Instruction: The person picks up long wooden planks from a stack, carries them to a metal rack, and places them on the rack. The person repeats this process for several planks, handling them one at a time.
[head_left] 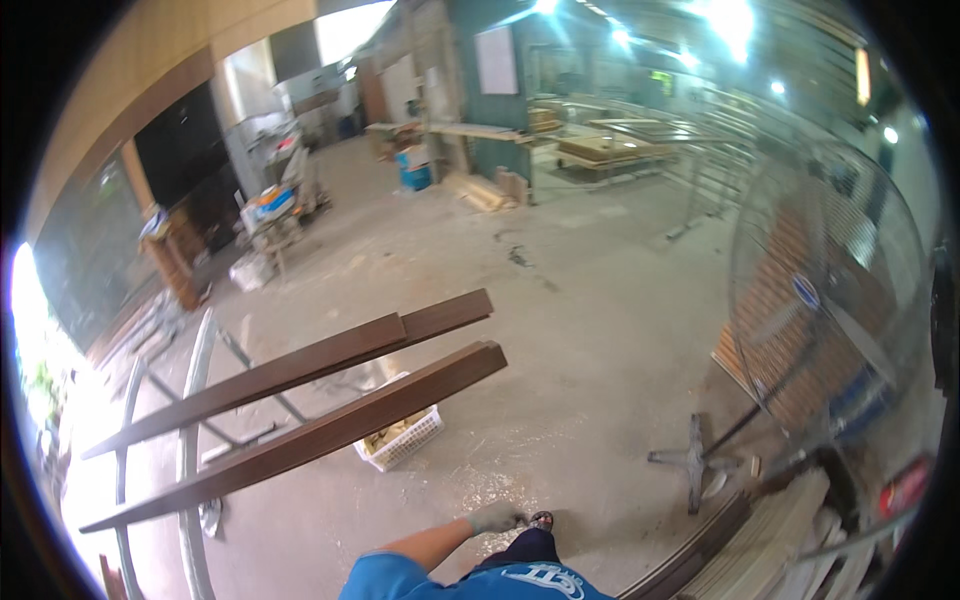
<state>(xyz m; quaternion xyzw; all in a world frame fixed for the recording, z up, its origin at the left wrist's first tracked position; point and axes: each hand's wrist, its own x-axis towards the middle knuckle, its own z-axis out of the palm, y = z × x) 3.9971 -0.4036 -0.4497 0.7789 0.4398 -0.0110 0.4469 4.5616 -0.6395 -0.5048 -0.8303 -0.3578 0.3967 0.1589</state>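
Head view: gloved hand (495, 517) hangs low, grasp unclear, other hand unseen.
Dark wooden beams (300, 430) run lengthwise, lower left up to right, above white basket (405, 443).

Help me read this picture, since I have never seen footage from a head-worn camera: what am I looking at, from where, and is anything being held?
There is no machine here. The single picture comes from a wide fisheye camera worn on a person's head, looking down and ahead, which is why straight edges bend near the rim. At the bottom you see the person's blue shirt and one forearm ending in a grey gloved hand. I cannot tell which hand it is, or whether its fingers grip anything; it hangs low near a foot. The place is a workshop with a dusty concrete floor. Long dark brown wooden beams rest on a metal rack at the left, over a white plastic basket. A large pedestal fan stands at the right.
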